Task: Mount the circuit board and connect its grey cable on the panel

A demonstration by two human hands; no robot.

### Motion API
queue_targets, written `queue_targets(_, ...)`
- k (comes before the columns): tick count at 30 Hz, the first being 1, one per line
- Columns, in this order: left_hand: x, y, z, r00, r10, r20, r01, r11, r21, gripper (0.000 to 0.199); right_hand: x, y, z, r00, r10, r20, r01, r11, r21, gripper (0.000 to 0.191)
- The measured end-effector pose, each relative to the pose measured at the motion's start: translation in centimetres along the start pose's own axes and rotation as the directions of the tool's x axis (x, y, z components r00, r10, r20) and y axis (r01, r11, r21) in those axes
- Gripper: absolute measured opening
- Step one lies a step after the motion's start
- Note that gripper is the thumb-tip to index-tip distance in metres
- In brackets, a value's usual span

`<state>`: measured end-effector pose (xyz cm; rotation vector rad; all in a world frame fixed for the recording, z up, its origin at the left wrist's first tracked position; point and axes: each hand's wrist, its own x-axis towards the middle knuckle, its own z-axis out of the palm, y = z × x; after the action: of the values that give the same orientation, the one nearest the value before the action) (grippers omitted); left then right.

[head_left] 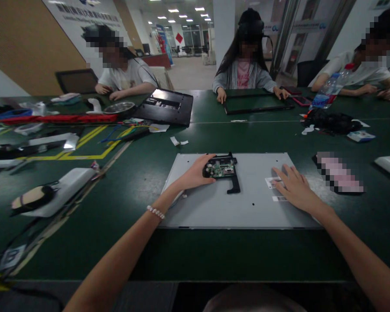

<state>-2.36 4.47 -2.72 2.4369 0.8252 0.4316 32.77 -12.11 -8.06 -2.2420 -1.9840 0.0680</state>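
Note:
A flat light-grey panel lies on the green table in front of me. On its upper middle sits a black bracket with a green circuit board in it. My left hand holds the left end of this bracket, thumb and fingers around it. My right hand rests on the right part of the panel with its fingers spread, partly over a white label. A second white label lies just below. A bead bracelet is on my left wrist.
A black back cover lies beyond the panel. Left are a white elongated part, cables and red strips. Right are a phone, a bottle and black cables. Three people sit opposite; one holds a black frame.

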Motion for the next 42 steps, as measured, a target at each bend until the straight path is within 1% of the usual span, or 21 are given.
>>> queue_targets(2,-0.1,0.7,0.4,1.0,0.011,0.001,-0.011,1.0,-0.015,0.092,0.0,-0.1,-0.1,1.0,0.004,0.011,-0.004,1.0,-0.002,0.062)
queue_targets(6,-0.4,2.9,1.5,1.0,0.007,0.0,-0.007,1.0,-0.018,0.089,0.0,-0.3,-0.3,1.0,0.008,0.021,-0.008,1.0,-0.001,0.061)
queue_targets(9,-0.8,4.3,2.2,1.0,-0.022,0.003,0.022,1.0,0.003,0.089,0.0,-0.2,-0.4,1.0,0.01,0.012,-0.011,1.0,0.008,0.06)
queue_targets(11,-1.0,4.7,2.3,0.999,-0.05,0.019,0.05,0.999,0.0,0.092,0.1,-0.2,-0.5,1.0,0.005,-0.005,-0.005,1.0,0.009,0.06)
queue_targets(14,-1.3,4.7,2.0,0.997,-0.073,0.036,0.074,0.997,-0.031,0.099,0.2,-0.6,-0.8,0.998,-0.042,-0.038,0.043,0.999,0.023,0.061)
queue_targets(16,-1.5,4.4,1.6,0.996,-0.076,0.036,0.078,0.995,-0.062,0.102,0.3,-1.0,-0.9,0.995,-0.087,-0.04,0.09,0.994,0.063,0.061)
queue_targets(19,-1.6,3.8,0.8,0.995,-0.075,0.062,0.082,0.988,-0.132,0.103,0.2,-1.6,-1.1,0.985,-0.175,-0.004,0.174,0.976,0.129,0.061)
queue_targets(21,-1.6,3.2,0.5,0.994,-0.062,0.095,0.079,0.979,-0.187,0.102,0.2,-1.8,-1.2,0.973,-0.227,0.03,0.221,0.965,0.141,0.062)
queue_targets(23,-1.6,2.7,0.4,0.993,-0.046,0.104,0.069,0.971,-0.229,0.102,0.2,-1.7,-1.3,0.966,-0.253,0.059,0.243,0.961,0.132,0.062)
queue_targets(26,-1.6,2.3,0.6,0.995,-0.039,0.092,0.061,0.966,-0.252,0.102,0.3,-1.3,-1.4,0.96,-0.266,0.083,0.255,0.96,0.118,0.063)
queue_targets(28,-1.7,2.4,0.8,0.994,-0.039,0.102,0.065,0.964,-0.257,0.101,0.4,-1.0,-1.4,0.96,-0.267,0.087,0.257,0.96,0.113,0.064)
queue_targets(37,-1.6,4.2,1.4,0.986,-0.048,0.157,0.082,0.973,-0.218,0.097,0.0,0.4,-1.7,0.962,-0.247,0.114,0.232,0.964,0.13,0.068)
queue_targets(40,-1.8,4.5,1.4,0.986,-0.041,0.159,0.073,0.976,-0.203,0.096,-0.4,0.7,-2.5,0.957,-0.261,0.122,0.244,0.96,0.139,0.068)
queue_targets(42,-2.0,4.7,1.5,0.988,-0.038,0.151,0.067,0.979,-0.191,0.096,-0.2,0.5,-3.6,0.956,-0.263,0.13,0.242,0.958,0.154,0.067)
